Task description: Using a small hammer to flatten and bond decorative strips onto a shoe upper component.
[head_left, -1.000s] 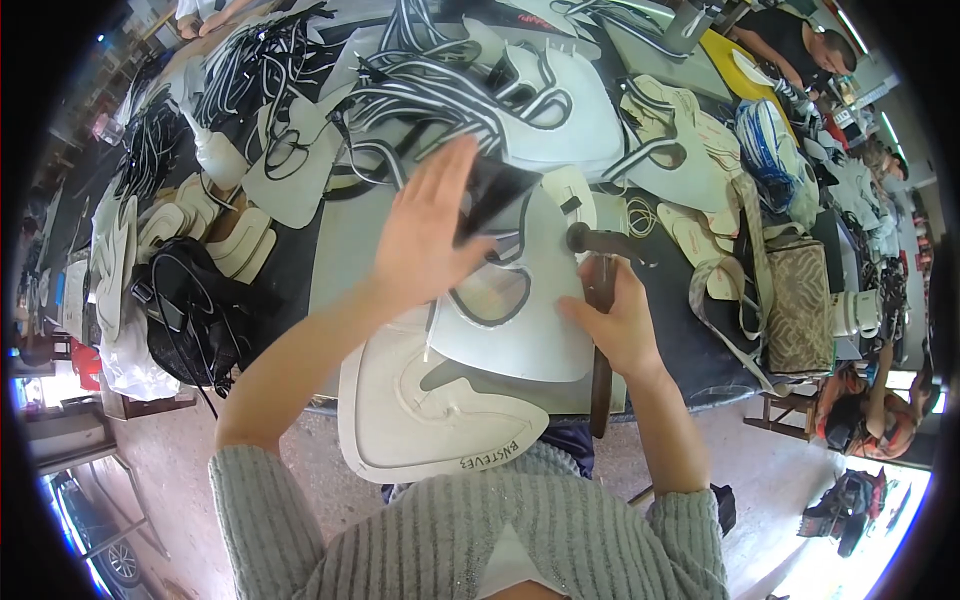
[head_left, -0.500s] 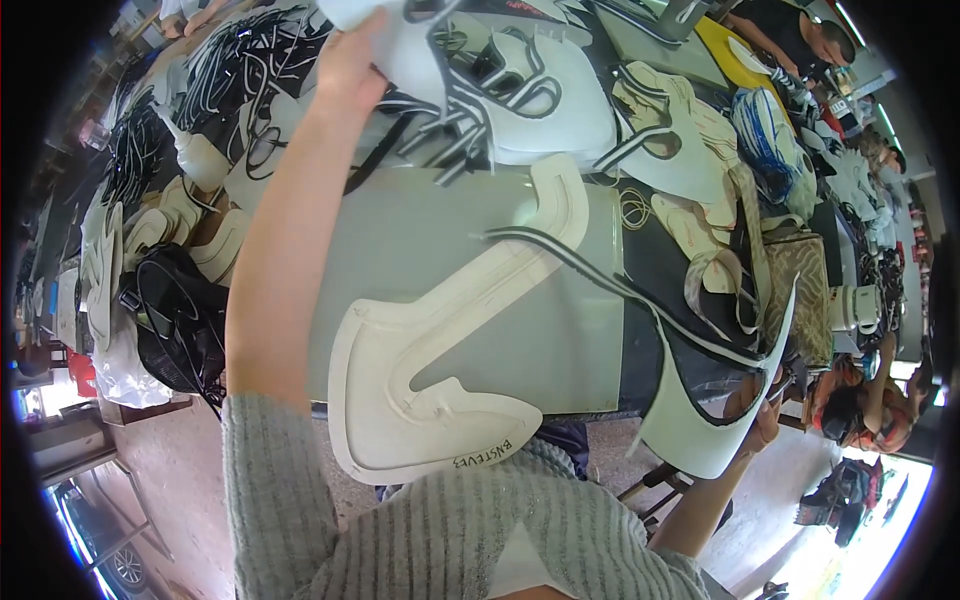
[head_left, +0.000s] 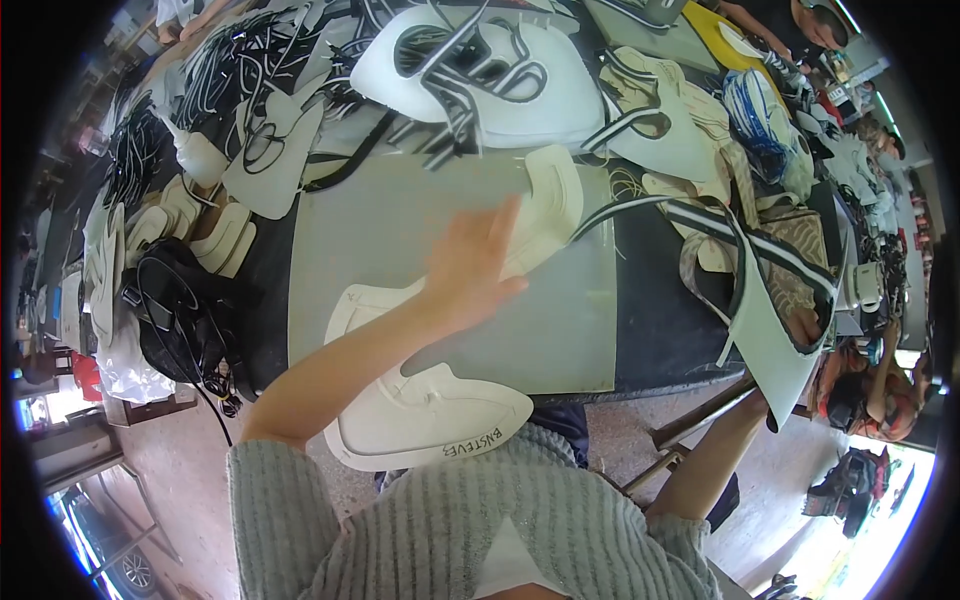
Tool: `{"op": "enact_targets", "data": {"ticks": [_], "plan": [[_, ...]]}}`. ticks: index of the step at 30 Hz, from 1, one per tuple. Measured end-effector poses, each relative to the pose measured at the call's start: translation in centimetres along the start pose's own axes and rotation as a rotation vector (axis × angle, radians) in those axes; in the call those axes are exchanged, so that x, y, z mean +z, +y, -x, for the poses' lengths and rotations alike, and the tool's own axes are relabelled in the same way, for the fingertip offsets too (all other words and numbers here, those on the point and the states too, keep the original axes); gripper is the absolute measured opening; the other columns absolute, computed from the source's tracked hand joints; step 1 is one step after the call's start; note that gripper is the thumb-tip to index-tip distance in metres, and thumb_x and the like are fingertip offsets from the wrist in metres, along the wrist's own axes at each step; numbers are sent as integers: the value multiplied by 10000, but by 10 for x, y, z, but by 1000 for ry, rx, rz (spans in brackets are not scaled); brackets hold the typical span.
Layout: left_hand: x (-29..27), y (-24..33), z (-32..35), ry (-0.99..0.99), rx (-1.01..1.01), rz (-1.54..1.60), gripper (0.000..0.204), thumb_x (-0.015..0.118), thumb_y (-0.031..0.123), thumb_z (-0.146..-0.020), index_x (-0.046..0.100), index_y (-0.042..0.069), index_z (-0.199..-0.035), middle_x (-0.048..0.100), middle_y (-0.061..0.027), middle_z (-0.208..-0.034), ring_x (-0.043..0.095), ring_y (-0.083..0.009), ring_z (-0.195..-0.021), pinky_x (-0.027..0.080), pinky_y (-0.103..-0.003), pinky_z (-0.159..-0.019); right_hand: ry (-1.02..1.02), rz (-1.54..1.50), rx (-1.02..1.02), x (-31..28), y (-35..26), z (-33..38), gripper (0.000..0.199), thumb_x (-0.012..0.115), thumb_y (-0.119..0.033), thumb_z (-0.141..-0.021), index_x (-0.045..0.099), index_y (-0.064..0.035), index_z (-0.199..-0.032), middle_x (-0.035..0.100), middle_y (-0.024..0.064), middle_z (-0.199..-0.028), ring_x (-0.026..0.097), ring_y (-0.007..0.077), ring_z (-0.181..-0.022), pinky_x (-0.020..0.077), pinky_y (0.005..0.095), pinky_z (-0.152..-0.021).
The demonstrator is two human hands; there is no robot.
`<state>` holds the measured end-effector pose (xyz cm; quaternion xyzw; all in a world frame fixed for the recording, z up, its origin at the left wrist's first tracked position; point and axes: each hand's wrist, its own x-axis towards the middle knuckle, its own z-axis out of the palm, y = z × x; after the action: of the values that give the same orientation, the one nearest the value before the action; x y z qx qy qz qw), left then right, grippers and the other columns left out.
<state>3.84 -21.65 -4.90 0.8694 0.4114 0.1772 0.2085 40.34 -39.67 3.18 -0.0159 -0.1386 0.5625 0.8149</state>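
Observation:
My left hand (head_left: 468, 262) is over the cream template (head_left: 430, 405), its fingers stretched out and slightly blurred, with nothing held in it. The template is bent like a hook, has a raised inner outline and handwriting near its lower edge, and overhangs the near edge of the work mat. At the right, my right hand (head_left: 803, 325) grips a white shoe upper piece (head_left: 770, 345), which hides most of the fingers. A black-and-white striped strap (head_left: 745, 228) runs along its edge, and a loose end reaches left to the template.
A grey mat (head_left: 560, 345) covers the near table. Beyond lie stacked white upper pieces (head_left: 550, 110) with striped trims. A squeeze bottle (head_left: 200, 158) and black bag (head_left: 180, 310) are at left; cream pieces (head_left: 690, 130) and a patterned pouch (head_left: 795, 225) at right. A co-worker (head_left: 800, 25) is far right.
My left hand has let go of a white upper piece on the far pile and come back over the template. My right hand has moved the held piece up and right.

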Motion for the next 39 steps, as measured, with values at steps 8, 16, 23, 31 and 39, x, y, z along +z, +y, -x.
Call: {"op": "enact_targets", "data": {"ticks": [8,16,23,31,39], "plan": [[-91,32,-2,482,14,54,849,759,207,-746,335,75,-1469,492,-203,-1334,528,-403,-1195,501,-482,-963,-206,-143,121,42,38,-5,95,449,-225,-1036,474,-139,-1007,510,-61,-954,472,26,-712,316,247,-629],[-100,-58,35,271,-217,-59,771,780,348,-830,434,11,-1431,361,-240,-1507,423,-358,-1363,428,-441,-1036,264,644,-258,43,94,-1,107,492,-115,-1005,504,-84,-1107,613,82,-1069,629,213,-956,519,441,-905],[-103,50,65,362,61,1650,612,696,300,-923,481,-34,-1388,591,-165,-1332,583,-253,-1227,530,-391,-957,-57,800,76,44,234,0,268,647,-15,-870,538,-106,-1096,626,50,-1087,613,127,-791,487,281,-576],[-186,4,84,481,258,821,446,574,136,-991,474,-27,-1394,673,-161,-1228,638,-157,-1113,475,-295,-987,-189,990,65,96,274,-71,359,722,-22,-833,542,-95,-1136,563,-11,-856,448,46,-519,272,189,-393],[-83,-58,173,385,-752,940,304,642,58,-922,577,-30,-1206,631,-15,-730,568,-58,-576,406,-195,-508,-7,1602,747,-8,292,-65,438,817,-83,-738,532,-95,-1071,527,-24,-841,508,61,-600,296,207,-428]]}}
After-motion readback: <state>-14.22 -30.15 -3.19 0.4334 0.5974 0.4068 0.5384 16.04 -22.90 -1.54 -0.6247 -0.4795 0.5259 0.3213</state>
